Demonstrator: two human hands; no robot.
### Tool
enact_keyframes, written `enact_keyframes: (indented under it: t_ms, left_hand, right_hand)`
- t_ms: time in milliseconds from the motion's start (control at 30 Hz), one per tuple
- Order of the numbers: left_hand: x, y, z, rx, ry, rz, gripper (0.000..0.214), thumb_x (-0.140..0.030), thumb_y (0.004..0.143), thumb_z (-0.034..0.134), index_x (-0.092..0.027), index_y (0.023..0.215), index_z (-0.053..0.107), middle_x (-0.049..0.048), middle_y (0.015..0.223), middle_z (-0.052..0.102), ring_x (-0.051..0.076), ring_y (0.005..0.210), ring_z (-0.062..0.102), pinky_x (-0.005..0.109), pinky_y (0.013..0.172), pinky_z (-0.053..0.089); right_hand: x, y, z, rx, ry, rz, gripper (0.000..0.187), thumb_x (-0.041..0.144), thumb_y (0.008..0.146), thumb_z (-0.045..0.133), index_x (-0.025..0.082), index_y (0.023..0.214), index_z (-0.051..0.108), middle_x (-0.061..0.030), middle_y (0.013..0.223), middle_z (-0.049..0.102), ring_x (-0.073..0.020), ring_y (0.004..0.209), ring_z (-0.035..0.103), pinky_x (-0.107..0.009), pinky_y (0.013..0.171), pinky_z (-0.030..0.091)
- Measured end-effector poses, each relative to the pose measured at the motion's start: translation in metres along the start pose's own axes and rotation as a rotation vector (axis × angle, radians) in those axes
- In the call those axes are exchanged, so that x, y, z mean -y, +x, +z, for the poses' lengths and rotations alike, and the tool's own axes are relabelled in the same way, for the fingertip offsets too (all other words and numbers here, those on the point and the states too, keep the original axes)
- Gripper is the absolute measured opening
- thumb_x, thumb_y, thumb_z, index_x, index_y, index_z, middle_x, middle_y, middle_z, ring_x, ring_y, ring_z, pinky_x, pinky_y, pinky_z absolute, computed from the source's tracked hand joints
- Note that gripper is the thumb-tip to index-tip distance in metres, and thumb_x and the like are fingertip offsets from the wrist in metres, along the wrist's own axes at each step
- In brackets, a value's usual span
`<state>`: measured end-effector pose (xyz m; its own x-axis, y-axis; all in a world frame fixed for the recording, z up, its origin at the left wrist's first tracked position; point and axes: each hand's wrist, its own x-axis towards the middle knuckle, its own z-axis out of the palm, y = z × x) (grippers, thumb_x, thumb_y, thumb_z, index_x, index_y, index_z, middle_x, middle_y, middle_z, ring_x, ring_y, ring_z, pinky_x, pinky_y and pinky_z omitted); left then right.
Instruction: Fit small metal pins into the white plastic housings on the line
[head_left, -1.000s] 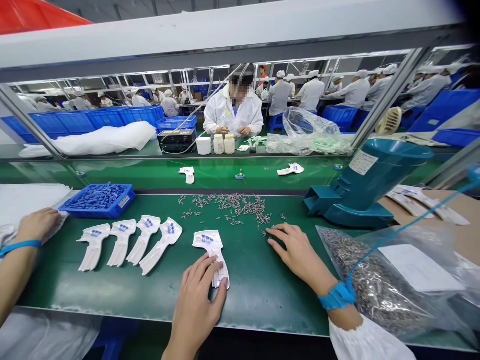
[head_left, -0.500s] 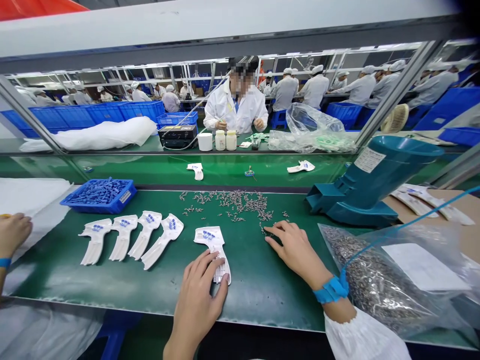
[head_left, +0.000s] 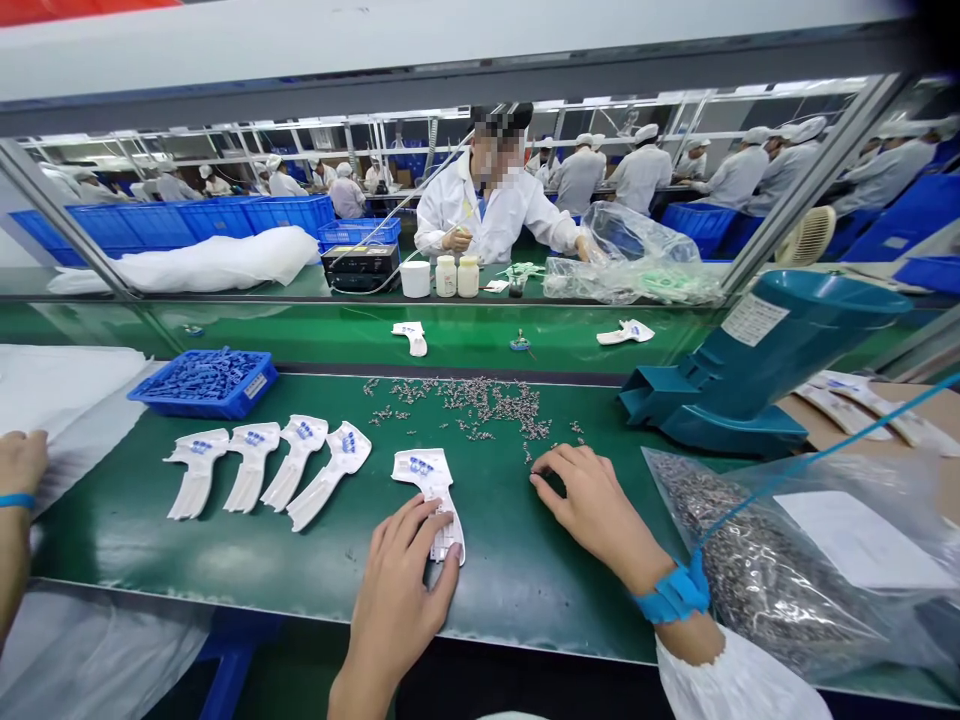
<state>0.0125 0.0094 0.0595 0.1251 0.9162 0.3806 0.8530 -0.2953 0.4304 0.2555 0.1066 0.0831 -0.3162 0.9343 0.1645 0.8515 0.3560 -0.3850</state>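
My left hand (head_left: 401, 590) lies flat with its fingers spread on the lower handle of a white plastic shell (head_left: 430, 487) with blue inserts, on the green mat (head_left: 247, 560). My right hand (head_left: 592, 500) rests on the mat to the right of it, fingers curled down at the near edge of a scatter of small metal screws (head_left: 480, 405); whether a screw is pinched under the fingertips is hidden. A blue strap (head_left: 675, 592) with a coiled cord circles my right wrist.
Several more white shells (head_left: 262, 470) lie in a row to the left, behind them a blue tray (head_left: 204, 382) of blue parts. A teal feeder machine (head_left: 757, 360) and a clear bag of screws (head_left: 780, 560) stand on the right. Another person's hand (head_left: 19, 465) rests at far left; a person in a white coat (head_left: 495, 205) works opposite.
My right hand has curled and drawn slightly in at the edge of the screws. The other person's hand at the left has pulled back toward the frame edge. My left hand stays on the shell.
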Motion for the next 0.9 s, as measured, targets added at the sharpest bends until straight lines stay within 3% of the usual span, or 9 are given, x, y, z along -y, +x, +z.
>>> enact_keyframes:
  t_ms: [100,267,467,633,900]
  left_hand:
    - [-0.007,0.001,-0.002,-0.065,-0.056,-0.017,0.029,-0.026,0.095,0.055,-0.027,0.123,0.058,0.0067,0.128,0.061,0.027,0.124,0.054,0.043,0.099,0.048]
    - [-0.028,0.004,0.0,-0.136,-0.207,0.049,0.019,-0.022,0.096,0.056,-0.025,0.114,0.061,0.0044,0.101,0.068,0.021,0.095,0.062,0.035,0.084,0.051]
    - [-0.035,0.009,0.005,-0.163,-0.301,0.013,0.014,-0.017,0.098,0.053,-0.024,0.104,0.063,0.0025,0.094,0.07,0.019,0.089,0.063,0.033,0.08,0.048]
    - [-0.035,0.01,0.004,-0.179,-0.279,-0.074,0.012,-0.018,0.097,0.051,-0.023,0.098,0.061,0.0019,0.09,0.068,0.019,0.084,0.062,0.033,0.076,0.047]
    - [-0.038,0.009,0.007,-0.258,-0.25,-0.175,0.014,-0.024,0.098,0.047,-0.022,0.094,0.06,0.0029,0.083,0.064,0.019,0.078,0.061,0.032,0.071,0.048]
  right_hand:
    - [0.022,-0.009,-0.007,0.079,0.234,-0.004,0.014,0.03,0.095,0.053,0.024,0.088,0.064,-0.004,0.095,0.066,-0.0236,0.095,0.058,-0.039,0.085,0.042]
    - [0.056,-0.02,-0.007,0.267,0.635,-0.017,0.016,0.032,0.094,0.055,0.023,0.086,0.065,-0.0004,0.09,0.067,-0.0173,0.086,0.061,-0.028,0.078,0.046]
    - [0.055,-0.017,-0.002,0.38,0.77,0.0,0.023,0.038,0.096,0.054,0.022,0.094,0.069,-0.0012,0.091,0.07,-0.0174,0.084,0.062,-0.028,0.076,0.047]
    - [0.055,-0.018,0.0,0.375,0.86,0.006,0.022,0.038,0.095,0.056,0.023,0.103,0.07,-0.0016,0.095,0.07,-0.0179,0.087,0.062,-0.028,0.078,0.048]
    - [0.069,-0.015,0.009,0.3,0.893,-0.011,0.02,0.037,0.094,0.059,0.022,0.1,0.072,-0.002,0.095,0.071,-0.0184,0.086,0.063,-0.029,0.079,0.049]
